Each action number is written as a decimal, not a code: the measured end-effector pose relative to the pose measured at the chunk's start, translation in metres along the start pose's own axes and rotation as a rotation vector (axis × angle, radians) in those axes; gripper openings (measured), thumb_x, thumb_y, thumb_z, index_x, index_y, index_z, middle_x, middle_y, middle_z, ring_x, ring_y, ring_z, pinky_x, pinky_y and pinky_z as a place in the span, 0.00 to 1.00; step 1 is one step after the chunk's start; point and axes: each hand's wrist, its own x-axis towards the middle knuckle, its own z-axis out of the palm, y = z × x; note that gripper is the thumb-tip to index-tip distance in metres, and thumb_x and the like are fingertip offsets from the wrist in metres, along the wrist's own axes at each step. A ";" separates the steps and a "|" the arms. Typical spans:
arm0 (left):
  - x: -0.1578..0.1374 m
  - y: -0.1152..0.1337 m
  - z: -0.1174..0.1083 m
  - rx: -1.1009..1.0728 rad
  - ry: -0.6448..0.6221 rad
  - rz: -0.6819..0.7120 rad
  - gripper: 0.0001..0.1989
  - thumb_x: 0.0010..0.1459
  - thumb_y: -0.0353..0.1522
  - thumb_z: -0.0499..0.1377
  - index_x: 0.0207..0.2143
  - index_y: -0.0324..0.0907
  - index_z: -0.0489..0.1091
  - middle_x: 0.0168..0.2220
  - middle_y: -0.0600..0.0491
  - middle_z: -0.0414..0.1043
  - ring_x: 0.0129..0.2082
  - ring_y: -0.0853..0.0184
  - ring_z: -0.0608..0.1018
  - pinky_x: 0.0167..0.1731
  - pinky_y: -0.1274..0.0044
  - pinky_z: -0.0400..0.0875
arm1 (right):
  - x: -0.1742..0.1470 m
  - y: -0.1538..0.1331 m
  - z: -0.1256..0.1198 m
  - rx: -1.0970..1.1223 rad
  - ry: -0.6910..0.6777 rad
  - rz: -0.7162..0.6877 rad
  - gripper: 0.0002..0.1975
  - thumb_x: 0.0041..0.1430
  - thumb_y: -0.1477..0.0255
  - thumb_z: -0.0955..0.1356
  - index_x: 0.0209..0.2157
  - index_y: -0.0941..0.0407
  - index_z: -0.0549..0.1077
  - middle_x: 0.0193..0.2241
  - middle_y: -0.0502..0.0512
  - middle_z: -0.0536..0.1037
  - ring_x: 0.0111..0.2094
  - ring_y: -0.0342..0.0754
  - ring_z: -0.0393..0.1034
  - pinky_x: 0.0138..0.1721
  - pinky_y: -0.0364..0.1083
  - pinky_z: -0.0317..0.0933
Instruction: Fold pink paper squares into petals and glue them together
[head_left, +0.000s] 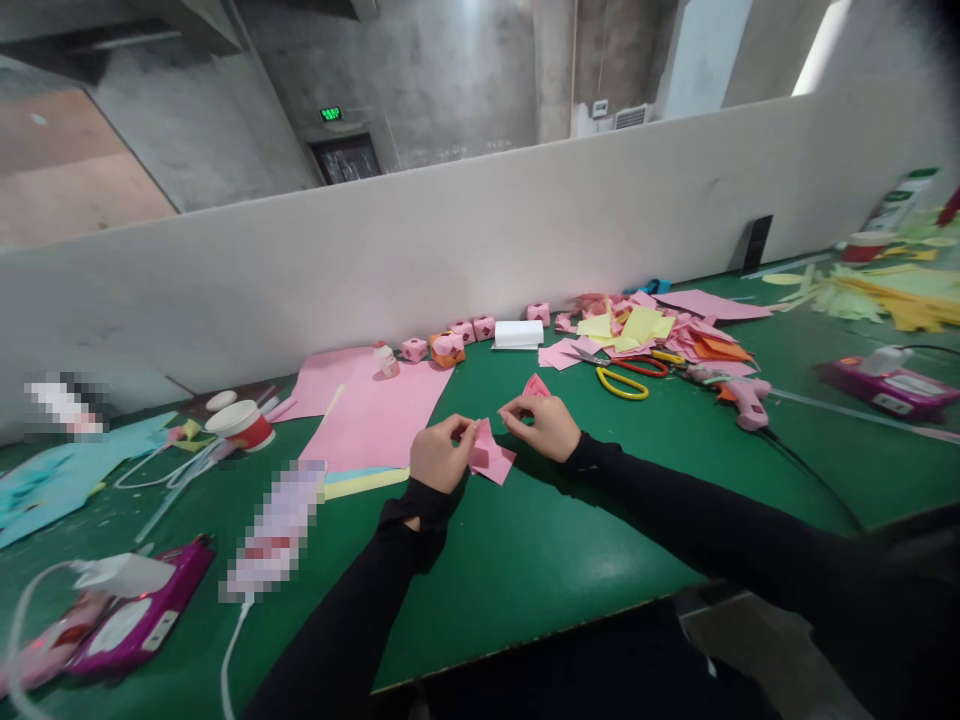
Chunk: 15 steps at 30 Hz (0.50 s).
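Head view, single frame: left hand (pixel 441 455) and right hand (pixel 541 424), both in black sleeves, meet over a green tabletop (pixel 525 560). Fingers of the left hand are pinched on the upper left corner of a small folded pink paper (pixel 491 458); whether the fingers of the right hand grip its other edge or only touch it cannot be told. The paper hangs just above the tabletop between the two hands, a hold that seems suited to creasing it. A second folded pink piece (pixel 535 385) lies just behind the right hand. Large pink sheet (pixel 375 415) lies flat beyond the left hand, within reach, likely as stock. Row of small pink paper cubes (pixel 472 330) stands along the white partition (pixel 450 240), apparently set aside as finished. Yellow-handled scissors (pixel 621 382) and a pink glue gun (pixel 739 398) lie to the right beside a heap of paper offcuts (pixel 652 325). Containers: one red-and-white paper cup (pixel 241 424) at left, contents not visible.
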 end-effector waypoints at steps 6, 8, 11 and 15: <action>-0.002 0.004 0.001 -0.058 -0.042 0.054 0.11 0.57 0.38 0.55 0.29 0.43 0.74 0.26 0.55 0.77 0.26 0.70 0.77 0.27 0.80 0.66 | -0.001 -0.005 0.003 0.141 -0.098 0.010 0.10 0.57 0.67 0.66 0.34 0.58 0.76 0.27 0.53 0.79 0.27 0.44 0.72 0.29 0.42 0.63; -0.003 0.005 0.002 -0.035 -0.067 0.071 0.11 0.58 0.38 0.54 0.29 0.43 0.74 0.26 0.55 0.77 0.26 0.70 0.76 0.27 0.80 0.65 | -0.001 -0.006 0.004 0.129 -0.124 0.004 0.10 0.57 0.68 0.65 0.33 0.58 0.76 0.26 0.53 0.79 0.26 0.43 0.71 0.29 0.42 0.63; -0.003 0.003 0.002 0.006 -0.073 0.071 0.11 0.57 0.37 0.55 0.30 0.43 0.74 0.26 0.55 0.77 0.27 0.70 0.76 0.28 0.80 0.66 | -0.001 -0.005 0.004 0.099 -0.115 -0.011 0.10 0.58 0.69 0.65 0.31 0.58 0.76 0.26 0.54 0.79 0.26 0.43 0.71 0.29 0.41 0.62; -0.002 0.002 0.001 0.013 -0.060 0.047 0.09 0.56 0.36 0.56 0.29 0.43 0.73 0.26 0.55 0.77 0.27 0.69 0.77 0.30 0.79 0.67 | 0.000 -0.004 0.003 0.065 -0.078 -0.020 0.09 0.59 0.70 0.64 0.32 0.58 0.75 0.27 0.54 0.79 0.26 0.43 0.71 0.30 0.41 0.63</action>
